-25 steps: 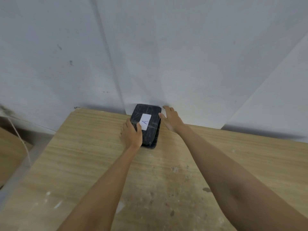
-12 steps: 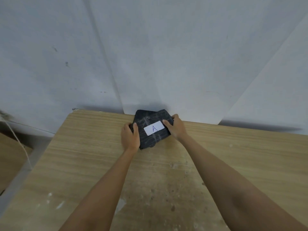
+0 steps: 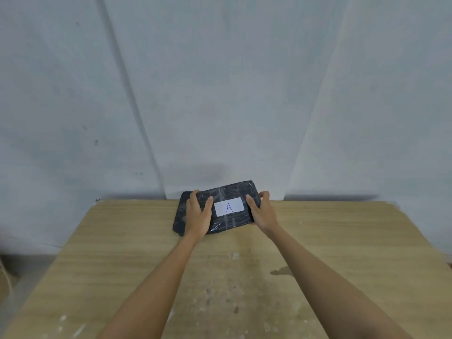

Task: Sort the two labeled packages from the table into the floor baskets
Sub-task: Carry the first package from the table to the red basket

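Package (image 3: 230, 222), dark and plastic-wrapped, sits at the far edge of the wooden table (image 3: 122, 265), close to the grey wall (image 3: 220, 94). Its white label (image 3: 229, 206) reads "A". Left hand (image 3: 197, 216) clasps the package's left part, thumb on top. Right hand (image 3: 263, 211) clasps the right end. A second dark package (image 3: 180, 216) lies beneath, partly covered.

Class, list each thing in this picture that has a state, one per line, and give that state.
Top package: held at both ends, label A facing up.
Lower package: lying on the table under the top one.
Left hand: gripping the top package.
Right hand: gripping the top package.
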